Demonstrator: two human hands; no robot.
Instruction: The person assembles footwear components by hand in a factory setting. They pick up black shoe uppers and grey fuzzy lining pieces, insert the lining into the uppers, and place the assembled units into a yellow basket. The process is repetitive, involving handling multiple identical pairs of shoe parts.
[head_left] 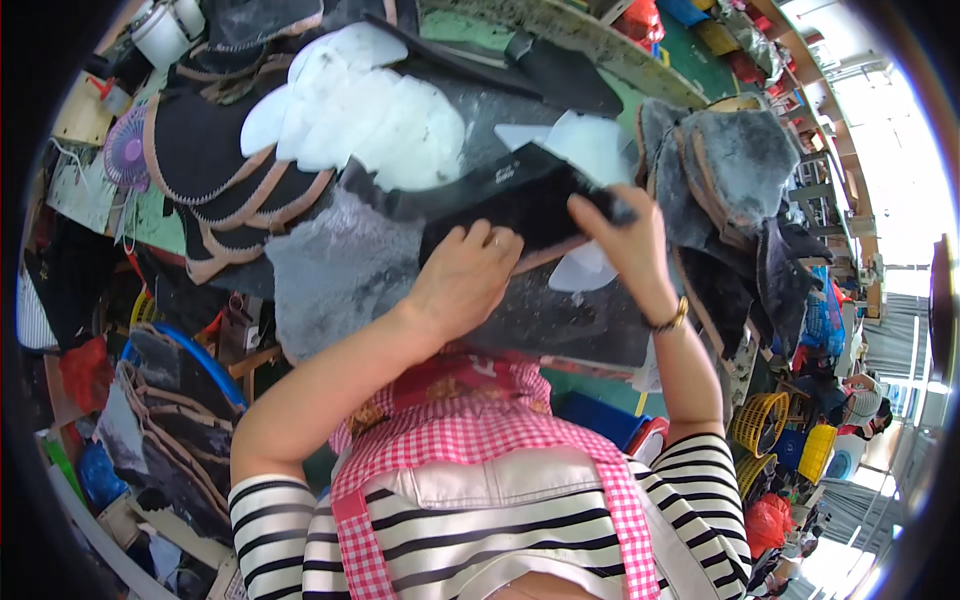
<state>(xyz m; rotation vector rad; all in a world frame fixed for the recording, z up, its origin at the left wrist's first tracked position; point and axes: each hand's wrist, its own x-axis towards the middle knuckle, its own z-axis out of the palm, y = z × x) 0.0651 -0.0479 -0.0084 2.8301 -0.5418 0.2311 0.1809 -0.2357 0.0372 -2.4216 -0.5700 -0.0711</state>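
Note:
A black piece of material point(530, 205) with a pale marking and a pinkish-brown lower edge lies slanted over the dark work surface point(580, 320). My left hand point(468, 275) is closed at its near left edge, fingers curled onto the material. At the right end, my right hand point(632, 245) grips it between thumb and fingers; that end is blurred. Left of my left hand is a grey furry piece point(340, 265). A small white sheet point(583, 269) sits partly under the black piece's near edge, and more white sheets point(590, 140) lie beyond it.
A heap of white cut sheets point(360, 115) covers the far left. Black pieces with pinkish zigzag edging point(210, 150) are stacked beside a purple fan point(127, 147). Grey furry pieces point(740, 160) pile up at the right. A long black strip point(560, 80) lies at the back.

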